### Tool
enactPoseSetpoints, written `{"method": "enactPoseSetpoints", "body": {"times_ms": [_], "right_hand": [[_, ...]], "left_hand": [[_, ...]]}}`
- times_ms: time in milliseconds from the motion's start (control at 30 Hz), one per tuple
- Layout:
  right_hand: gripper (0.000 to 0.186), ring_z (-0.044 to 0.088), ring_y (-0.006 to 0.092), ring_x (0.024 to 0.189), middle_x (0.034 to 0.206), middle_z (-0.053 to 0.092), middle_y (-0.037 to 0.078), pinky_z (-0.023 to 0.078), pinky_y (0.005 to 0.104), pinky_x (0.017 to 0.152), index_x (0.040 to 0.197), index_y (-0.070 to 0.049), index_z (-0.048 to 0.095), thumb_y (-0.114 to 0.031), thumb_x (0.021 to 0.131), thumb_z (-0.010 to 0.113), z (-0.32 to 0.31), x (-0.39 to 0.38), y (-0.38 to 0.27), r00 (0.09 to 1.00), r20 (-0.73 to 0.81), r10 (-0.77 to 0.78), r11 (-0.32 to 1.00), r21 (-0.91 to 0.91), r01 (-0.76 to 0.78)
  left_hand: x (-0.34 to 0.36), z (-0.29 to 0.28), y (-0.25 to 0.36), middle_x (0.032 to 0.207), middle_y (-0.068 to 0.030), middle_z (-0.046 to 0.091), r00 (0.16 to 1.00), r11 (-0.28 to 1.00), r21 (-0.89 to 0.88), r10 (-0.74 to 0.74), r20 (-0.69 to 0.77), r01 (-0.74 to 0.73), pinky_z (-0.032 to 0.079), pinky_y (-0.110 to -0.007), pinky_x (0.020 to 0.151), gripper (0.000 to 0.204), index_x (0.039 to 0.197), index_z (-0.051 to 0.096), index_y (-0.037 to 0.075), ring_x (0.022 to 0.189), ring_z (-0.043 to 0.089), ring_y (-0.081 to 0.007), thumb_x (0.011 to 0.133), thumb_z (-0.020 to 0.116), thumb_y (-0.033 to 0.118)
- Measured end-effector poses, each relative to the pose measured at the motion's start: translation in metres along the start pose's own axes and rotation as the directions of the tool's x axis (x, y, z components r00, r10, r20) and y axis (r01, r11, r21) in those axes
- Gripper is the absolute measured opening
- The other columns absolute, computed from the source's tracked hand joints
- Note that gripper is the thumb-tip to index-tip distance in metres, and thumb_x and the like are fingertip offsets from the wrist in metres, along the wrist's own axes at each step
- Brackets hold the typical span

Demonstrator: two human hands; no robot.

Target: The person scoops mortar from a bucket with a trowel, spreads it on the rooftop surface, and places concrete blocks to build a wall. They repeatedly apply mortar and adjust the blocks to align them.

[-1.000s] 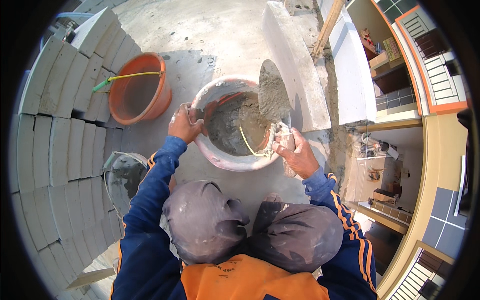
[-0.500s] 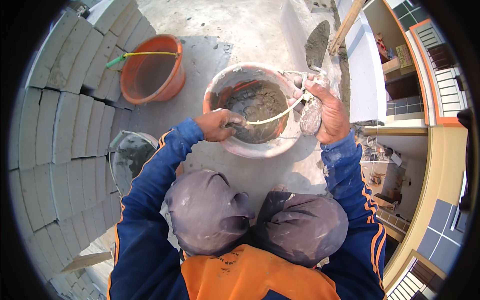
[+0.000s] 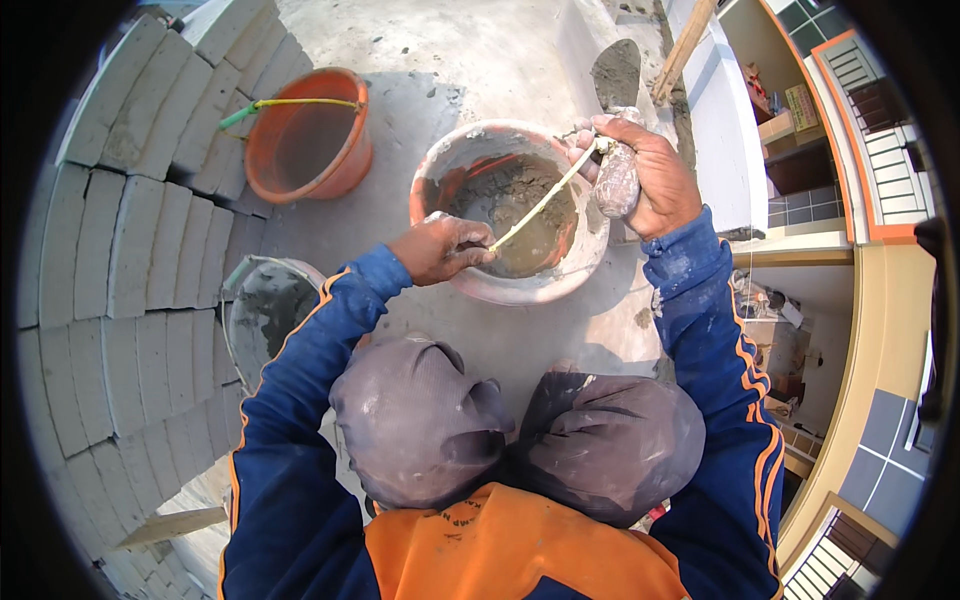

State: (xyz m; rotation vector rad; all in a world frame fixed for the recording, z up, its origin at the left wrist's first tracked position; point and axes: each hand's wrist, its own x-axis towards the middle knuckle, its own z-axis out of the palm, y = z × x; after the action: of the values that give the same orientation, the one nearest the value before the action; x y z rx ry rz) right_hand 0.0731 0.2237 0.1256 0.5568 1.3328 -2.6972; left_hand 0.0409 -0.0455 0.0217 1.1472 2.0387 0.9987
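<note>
My left hand (image 3: 450,248) pinches the lower end of a pale yellow cord handle (image 3: 542,205) at the near part of a pale, mortar-smeared bucket (image 3: 445,150). Inside the bucket lies wet grey mortar (image 3: 505,200). Up at the bucket's right side, my right hand (image 3: 645,175) is closed round the caked handle of a trowel (image 3: 617,75), whose mortar-coated blade points away from me. The cord's upper end is also in that hand, against the trowel handle.
Stacked pale blocks (image 3: 120,260) line the left, beside an orange bucket (image 3: 305,180) of murky liquid and another grey-crusted bucket (image 3: 270,315). A low white wall (image 3: 715,130), a wooden post (image 3: 680,55) and a drop toward house fronts are on the right.
My left hand left the bucket's left rim and took the cord lower down. My right hand rose rightward with the trowel, stretching the cord up across the bucket.
</note>
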Motion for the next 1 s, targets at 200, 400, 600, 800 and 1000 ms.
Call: {"method": "enactPoseSetpoints", "body": {"times_ms": [200,400,600,800,1000], "right_hand": [[0.011,0.067,0.0259,0.089,0.095,0.062,0.015,0.061,0.0376,0.084,0.098,0.003,0.058,-0.006,0.093,0.059,0.009,0.001,0.01,0.999,0.049,0.006,0.999,-0.048,-0.003],[0.01,0.066,0.0226,0.091,0.097,0.062,0.012,0.06,0.0401,0.086,0.101,0.0,0.057,-0.008,0.094,0.059,0.015,-0.002,0.014,0.998,0.067,0.003,0.996,-0.086,0.002],[0.013,0.066,0.0253,0.091,0.098,0.06,0.014,0.06,0.0423,0.087,0.102,0.001,0.054,-0.007,0.093,0.06,0.022,-0.01,0.019,0.999,0.036,0.029,0.998,-0.053,-0.027],[0.013,0.067,0.026,0.092,0.099,0.06,0.015,0.061,0.0423,0.087,0.103,0.002,0.053,-0.006,0.094,0.059,0.028,-0.013,0.023,0.999,0.018,0.046,0.997,-0.061,-0.045],[0.029,0.069,0.0347,0.092,0.102,0.064,0.025,0.062,0.0396,0.084,0.11,0.013,0.052,-0.006,0.09,0.061,0.036,-0.015,0.027,1.0,-0.008,-0.011,0.997,-0.075,0.011]], "left_hand": [[-0.029,-0.001,0.008,0.088,-0.0143,0.066,0.999,0.999,-0.016,-0.031,-0.025,0.03,0.049,-0.039,0.076,0.018,0.103,0.064,0.004,0.083,0.064,-0.0313,0.097,0.061,0.021],[-0.03,0.013,-0.006,0.092,-0.0144,0.065,0.997,1.0,-0.009,0.005,-0.079,-0.006,0.048,-0.041,0.077,0.015,0.105,0.06,0.006,0.086,0.063,-0.0326,0.097,0.058,0.018],[-0.04,0.014,-0.012,0.098,-0.0152,0.067,0.999,0.998,0.063,0.021,-0.028,-0.019,0.05,-0.042,0.08,0.02,0.114,0.059,0.007,0.092,0.064,-0.0352,0.096,0.059,0.016],[-0.049,0.013,-0.016,0.107,-0.0147,0.067,0.999,0.995,0.098,0.018,-0.037,-0.014,0.051,-0.043,0.085,0.025,0.12,0.059,0.009,0.099,0.064,-0.0365,0.095,0.059,0.015],[-0.05,0.013,-0.024,0.109,-0.0143,0.067,0.992,0.978,0.187,0.108,-0.067,-0.094,0.051,-0.044,0.086,0.025,0.117,0.061,0.008,0.099,0.063,-0.0366,0.095,0.061,0.018]]}}
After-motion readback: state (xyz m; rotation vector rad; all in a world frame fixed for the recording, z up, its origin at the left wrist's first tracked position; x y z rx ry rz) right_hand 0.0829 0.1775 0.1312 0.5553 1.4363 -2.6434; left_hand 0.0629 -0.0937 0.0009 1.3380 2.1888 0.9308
